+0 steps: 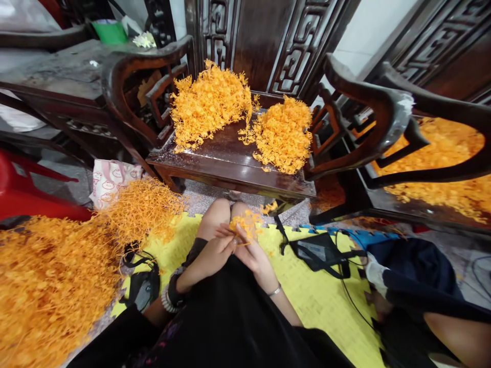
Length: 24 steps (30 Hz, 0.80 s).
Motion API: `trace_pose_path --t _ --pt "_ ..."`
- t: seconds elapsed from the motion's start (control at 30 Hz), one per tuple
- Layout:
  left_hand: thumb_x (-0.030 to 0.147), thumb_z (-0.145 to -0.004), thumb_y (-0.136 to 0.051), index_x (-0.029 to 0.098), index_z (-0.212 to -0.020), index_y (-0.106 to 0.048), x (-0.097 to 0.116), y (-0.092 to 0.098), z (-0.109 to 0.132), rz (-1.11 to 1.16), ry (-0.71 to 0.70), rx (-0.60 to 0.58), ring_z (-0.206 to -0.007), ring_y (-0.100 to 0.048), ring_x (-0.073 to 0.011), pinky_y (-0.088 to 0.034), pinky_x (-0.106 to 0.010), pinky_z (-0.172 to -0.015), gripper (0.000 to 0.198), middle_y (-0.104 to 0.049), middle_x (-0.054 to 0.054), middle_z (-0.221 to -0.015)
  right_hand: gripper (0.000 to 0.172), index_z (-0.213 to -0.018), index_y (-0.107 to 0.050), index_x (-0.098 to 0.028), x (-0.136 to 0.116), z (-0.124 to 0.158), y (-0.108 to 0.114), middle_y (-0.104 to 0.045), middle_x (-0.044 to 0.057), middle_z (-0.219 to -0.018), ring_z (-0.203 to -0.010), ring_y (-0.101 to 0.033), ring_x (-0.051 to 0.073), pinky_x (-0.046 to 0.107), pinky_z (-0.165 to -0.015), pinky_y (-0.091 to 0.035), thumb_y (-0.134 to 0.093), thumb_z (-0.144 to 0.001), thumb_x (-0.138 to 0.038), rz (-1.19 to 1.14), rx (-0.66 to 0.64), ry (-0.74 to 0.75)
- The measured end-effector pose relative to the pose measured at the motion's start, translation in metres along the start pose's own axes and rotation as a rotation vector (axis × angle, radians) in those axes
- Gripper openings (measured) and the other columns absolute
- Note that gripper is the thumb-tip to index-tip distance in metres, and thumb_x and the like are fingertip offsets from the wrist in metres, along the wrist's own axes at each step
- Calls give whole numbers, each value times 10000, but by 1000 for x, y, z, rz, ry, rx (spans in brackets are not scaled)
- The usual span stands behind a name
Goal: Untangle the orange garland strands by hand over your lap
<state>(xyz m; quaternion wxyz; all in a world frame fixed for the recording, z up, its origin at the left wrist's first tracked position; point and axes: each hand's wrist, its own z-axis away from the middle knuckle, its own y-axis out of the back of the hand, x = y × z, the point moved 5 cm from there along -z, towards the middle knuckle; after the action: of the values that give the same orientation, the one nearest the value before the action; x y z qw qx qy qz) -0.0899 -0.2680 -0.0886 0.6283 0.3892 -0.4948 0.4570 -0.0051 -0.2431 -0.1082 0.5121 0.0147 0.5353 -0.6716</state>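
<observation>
Fingertips of both hands meet over the lap, pinching a small orange plastic sprig (245, 225) between them. The left hand (213, 254) curls around its lower end, fingers closed on it; the right hand (256, 255) grips it from the other side, a thin bangle at the wrist. The sprig sits just above the knees, over a yellow foam mat (326, 296). To the left lies a large loose heap of orange sprigs (49, 286). Ahead, a dark carved wooden chair (230, 163) carries two more orange piles (209, 105) on its seat. A black bag (318, 253) rests on the mat at right.
</observation>
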Motion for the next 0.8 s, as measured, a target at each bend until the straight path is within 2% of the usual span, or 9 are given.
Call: trace_pose_path --t 0.1,0.2,0.27,0.33,0.43,0.53,0.7,0.8 --pt "409 -884 -520 210 -811 -643 1 -1 5 -154 -53 12 -652 -514 -195 -334 -287 -642 245 -576 -25 -694 365 -689 -531 -203 -7 0 -1 -502 -54 -559 -590 -545 134 303 -674 -502 -752 -686 -493 -54 -52 -52" --pt "375 -897 -509 225 -862 -658 6 -2 13 -243 -90 -21 -576 -500 -191 -313 -286 -623 214 -549 -9 -631 483 -579 -377 -210 -28 7 -7 -285 -111 -475 -418 -311 59 232 -580 -464 -760 -709 -475 -134 -94 -36" --pt "361 -919 -475 223 -837 -643 13 -4 18 -329 -147 -74 -556 -490 -185 -294 -281 -607 233 -528 -3 -605 571 -539 -276 -208 -43 14 -13 -192 -116 -468 -402 -161 49 191 -484 -388 -760 -728 -443 -183 -121 21" --pt "345 -950 -412 217 -806 -609 22 -6 23 -445 -230 -135 -561 -485 -182 -273 -281 -593 276 -511 -3 -599 629 -519 -211 -207 -58 21 -18 -160 -104 -460 -416 -98 63 192 -425 -311 -715 -757 -498 -197 -105 136" --pt "313 -972 -358 214 -777 -565 34 -5 29 -538 -345 -179 -556 -458 -171 -249 -290 -579 301 -488 -1 -595 668 -498 -164 -212 -74 31 -23 -126 -86 -448 -426 -66 87 222 -398 -254 -581 -794 -643 -163 -33 315" --pt "278 -965 -373 213 -762 -549 43 1 35 -520 -404 -176 -554 -438 -162 -253 -294 -579 277 -480 6 -593 697 -485 -153 -214 -82 39 -31 -103 -84 -442 -419 -63 87 233 -383 -232 -563 -759 -706 -93 -2 395" --pt "248 -972 -342 210 -690 -439 50 7 50 -419 -347 -269 -551 -436 -144 -295 -273 -579 301 -431 20 -598 777 -445 -141 -221 -85 52 -52 -67 -105 -390 -348 -99 57 219 -320 -226 -668 -546 -782 75 -44 459" --pt "231 -979 -315 207 -680 -380 55 8 59 -434 -337 -303 -566 -449 -137 -322 -259 -597 306 -418 23 -606 758 -390 -168 -243 -90 58 -60 -55 -118 -321 -280 -116 43 201 -275 -233 -609 -476 -853 165 -106 540"
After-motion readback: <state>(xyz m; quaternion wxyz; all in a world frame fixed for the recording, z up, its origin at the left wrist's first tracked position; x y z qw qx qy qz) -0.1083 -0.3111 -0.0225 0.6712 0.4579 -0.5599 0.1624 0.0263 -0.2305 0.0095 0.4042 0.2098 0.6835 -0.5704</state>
